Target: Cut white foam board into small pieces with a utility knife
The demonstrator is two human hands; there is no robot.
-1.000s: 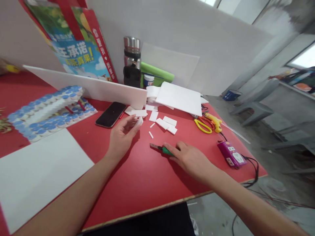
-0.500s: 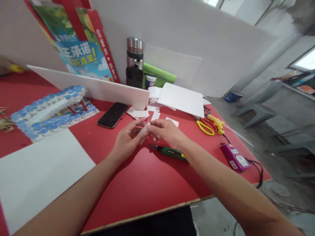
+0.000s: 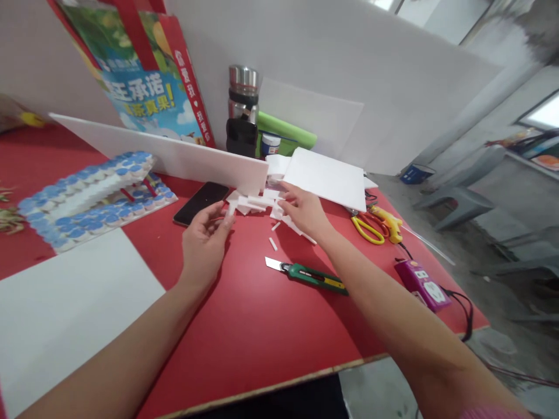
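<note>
My left hand [image 3: 203,238] pinches a small white strip [image 3: 230,208] between thumb and fingers, just in front of the black phone [image 3: 196,205]. Over a loose pile of white foam-board scraps [image 3: 255,201], my right hand [image 3: 308,214] reaches with its fingers apart, touching or nearly touching them. Two tiny white slivers [image 3: 273,244] lie nearer to me. A green utility knife [image 3: 312,276], blade out and pointing left, rests on the red table [image 3: 244,326] below my right hand.
At left stand a blue-and-white bottle-cap model [image 3: 96,198] and a flat white board [image 3: 78,314]. An upright white panel [image 3: 174,151] runs behind. At right are stacked white sheets [image 3: 327,177], yellow-handled scissors [image 3: 367,230], a yellow glue gun [image 3: 388,221] and a purple power box [image 3: 423,285].
My hands have moved apart: the left went left with a white strip, the right went up and right to the scraps. Small slivers now lie on the table.
</note>
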